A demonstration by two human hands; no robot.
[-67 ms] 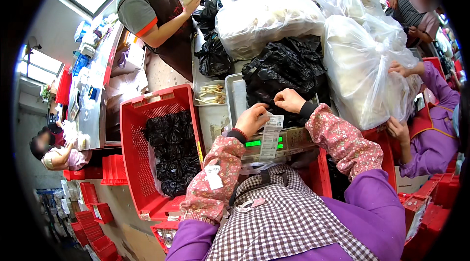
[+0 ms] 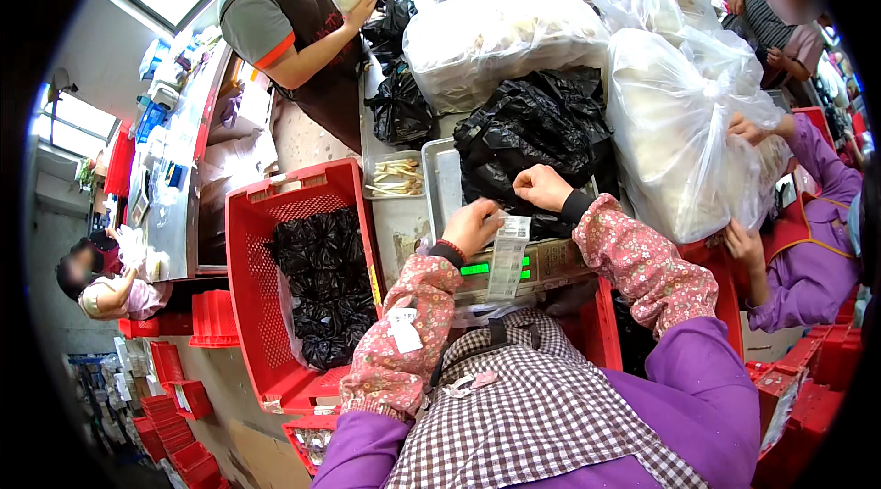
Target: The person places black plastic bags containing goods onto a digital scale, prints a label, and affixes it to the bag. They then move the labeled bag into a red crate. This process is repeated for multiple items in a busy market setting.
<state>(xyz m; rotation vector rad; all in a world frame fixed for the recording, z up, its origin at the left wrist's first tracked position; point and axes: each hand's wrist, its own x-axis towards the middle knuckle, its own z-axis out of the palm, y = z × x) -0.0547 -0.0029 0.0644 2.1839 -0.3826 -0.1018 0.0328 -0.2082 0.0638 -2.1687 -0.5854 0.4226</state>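
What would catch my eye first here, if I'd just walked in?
Probably the big knotted see-through bag, bulging right of centre, beside the crumpled black bag in the middle. Next comes the bright red crate on the left, with shiny black bundles inside. Near the black bag, the left hand is close to a white label strip across a green-lit display.

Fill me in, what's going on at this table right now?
A person's left hand is at the top of a label strip, which hangs across the front of a scale. The right hand is bent over a black bag; whether it grips anything is unclear. Black bundles lie in the red crate to the left. At right, a co-worker's hand touches a clear bag.
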